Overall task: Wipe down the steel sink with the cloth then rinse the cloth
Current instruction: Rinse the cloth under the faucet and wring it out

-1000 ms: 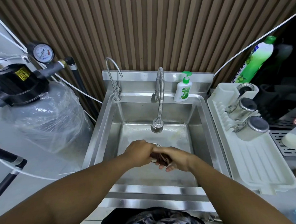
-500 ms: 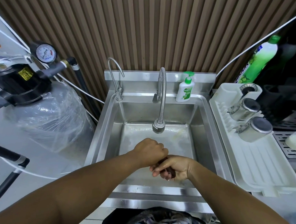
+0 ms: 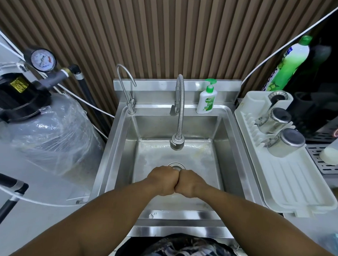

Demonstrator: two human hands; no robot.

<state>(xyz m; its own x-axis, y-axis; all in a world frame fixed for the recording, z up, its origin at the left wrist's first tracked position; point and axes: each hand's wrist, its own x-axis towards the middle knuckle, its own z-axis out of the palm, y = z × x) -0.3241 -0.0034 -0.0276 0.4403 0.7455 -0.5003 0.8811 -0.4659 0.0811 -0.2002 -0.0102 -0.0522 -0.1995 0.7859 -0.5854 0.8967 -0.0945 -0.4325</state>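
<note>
Where the two fists meet over the sink (image 3: 114, 145), we note the left hand (image 3: 162, 180) and right hand (image 3: 189, 183) knuckle to knuckle, just in front of the drain (image 3: 176, 165) and above the front half of the basin floor. Both sets of fingers are clenched under the palms. The cloth does not show, so we cannot tell whether it sits inside the fists.

Edges and room:
- Open basin floor lies to either side of the hands and behind them, up to the back wall.
- The tap (image 3: 181, 113) hangs its nozzle above the rear floor, beyond the drain and apart from the hands.
- The forearms cross the flat front rim.
- The rack (image 3: 296, 189) sits just beside the right rim. The tank (image 3: 55, 131) stands near the left rim.

Materials and shapes:
- Sink: brushed steel, square basin with rounded corners. Floor dull and streaked, with pale marks along the back seam.
- Tap: ribbed steel hose, arched. A spout (image 3: 125, 82), thin and smooth, stands at the back left corner.
- Soap (image 3: 206, 99): white pump bottle with a green head, on the back ledge.
- Rack: white ribbed plastic, with two steel cups (image 3: 286, 142) lying on their sides at its far end.
- Tank: rounded, under crinkled clear film.
- Wall (image 3: 167, 32): brown vertical slats.
</note>
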